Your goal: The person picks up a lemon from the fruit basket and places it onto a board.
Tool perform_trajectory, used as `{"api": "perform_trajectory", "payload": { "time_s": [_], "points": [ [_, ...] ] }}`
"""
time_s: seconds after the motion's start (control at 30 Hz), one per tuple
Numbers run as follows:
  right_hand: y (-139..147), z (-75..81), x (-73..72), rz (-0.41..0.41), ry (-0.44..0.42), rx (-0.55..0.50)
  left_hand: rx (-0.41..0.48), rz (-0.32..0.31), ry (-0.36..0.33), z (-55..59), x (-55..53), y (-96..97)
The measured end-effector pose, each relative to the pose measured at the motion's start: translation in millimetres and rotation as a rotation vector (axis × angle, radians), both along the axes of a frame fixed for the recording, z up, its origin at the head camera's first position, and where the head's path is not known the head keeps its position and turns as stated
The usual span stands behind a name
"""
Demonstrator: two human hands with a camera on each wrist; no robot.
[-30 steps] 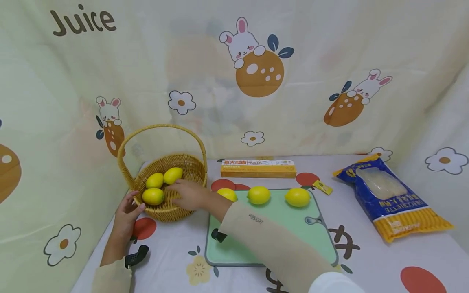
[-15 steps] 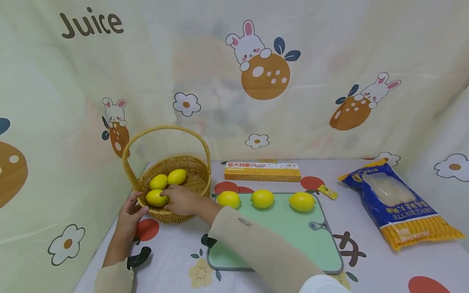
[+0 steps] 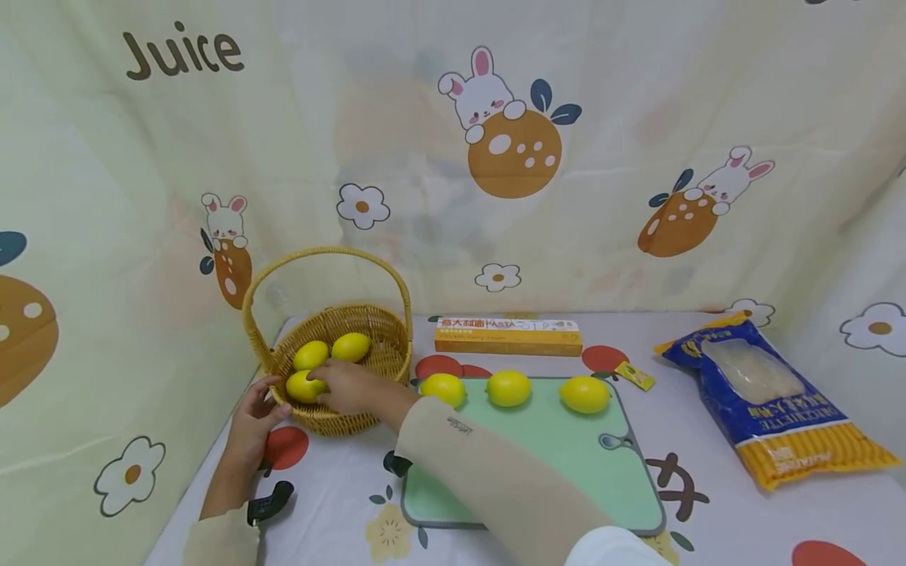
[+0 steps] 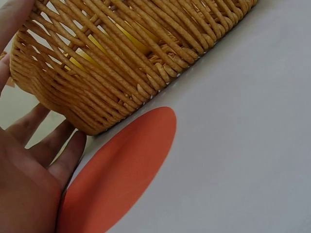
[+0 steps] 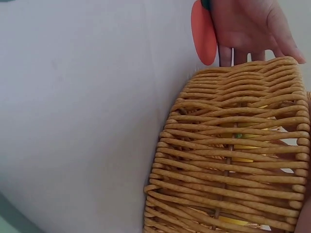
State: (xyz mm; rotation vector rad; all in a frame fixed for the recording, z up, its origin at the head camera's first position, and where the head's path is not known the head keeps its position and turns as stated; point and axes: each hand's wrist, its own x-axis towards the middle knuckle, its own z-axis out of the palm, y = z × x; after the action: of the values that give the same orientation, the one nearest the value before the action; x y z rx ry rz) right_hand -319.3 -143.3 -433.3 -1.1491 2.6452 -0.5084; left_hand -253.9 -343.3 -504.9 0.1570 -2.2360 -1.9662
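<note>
A wicker basket point(image 3: 343, 420) with a tall hoop handle stands at the left of the table. My left hand point(image 3: 249, 428) holds its left rim; in the left wrist view the fingers point(image 4: 68, 155) lie against the wicker side point(image 4: 97, 92). Inside the basket my right hand point(image 3: 354, 387) grips the front lemon point(image 3: 304, 387), partly covering it. Two more lemons, one at left point(image 3: 311, 355) and one behind point(image 3: 351, 347), lie beside it. From the right wrist, the basket's woven side point(image 5: 228, 160) hides most of what the right hand holds.
On a green cutting board point(image 3: 566, 464) lie a left lemon point(image 3: 443, 390), a middle lemon point(image 3: 509, 388) and a right lemon point(image 3: 585, 395). Behind it sits a pasta box point(image 3: 507, 338). A small yellow packet point(image 3: 635, 376) and a blue-yellow pasta bag point(image 3: 771, 401) are at right.
My right hand has moved left and forward within the basket, from beside the lemons onto the front one, and has taken hold of it. The left hand stays on the rim.
</note>
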Motion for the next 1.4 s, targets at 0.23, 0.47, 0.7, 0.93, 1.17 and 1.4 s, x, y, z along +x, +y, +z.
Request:
{"api": "perform_trajectory", "payload": {
  "time_s": [0.23, 0.47, 0.7, 0.93, 1.17, 1.4],
  "points": [
    [-9, -5.0, -3.7, 0.070, -0.002, -0.006, -0.012, 0.017, -0.014, -4.7, 4.0, -4.0],
    [-7, -4.3, -10.3, 0.086, -0.013, 0.053, 0.001, -0.014, 0.006, -4.5, -2.4, 0.1],
    [-7, -4.5, -8.4, 0.063, 0.040, 0.083, 0.006, -0.009, 0.002, -6.5, -3.0, 0.3],
    [-12, -6.1, -11.7, 0.054, 0.081, 0.140, 0.005, -0.001, 0.011, -4.5, -4.7, -1.1],
    [-13, -6.9, -14.8, 0.111, 0.101, 0.196, 0.008, -0.014, 0.018, -2.8, -4.0, 1.9],
    [-18, -9.2, -16.5, 0.100, 0.100, 0.117, 0.017, -0.003, 0.004, -0.1, -1.7, -0.3]
  ]
}}
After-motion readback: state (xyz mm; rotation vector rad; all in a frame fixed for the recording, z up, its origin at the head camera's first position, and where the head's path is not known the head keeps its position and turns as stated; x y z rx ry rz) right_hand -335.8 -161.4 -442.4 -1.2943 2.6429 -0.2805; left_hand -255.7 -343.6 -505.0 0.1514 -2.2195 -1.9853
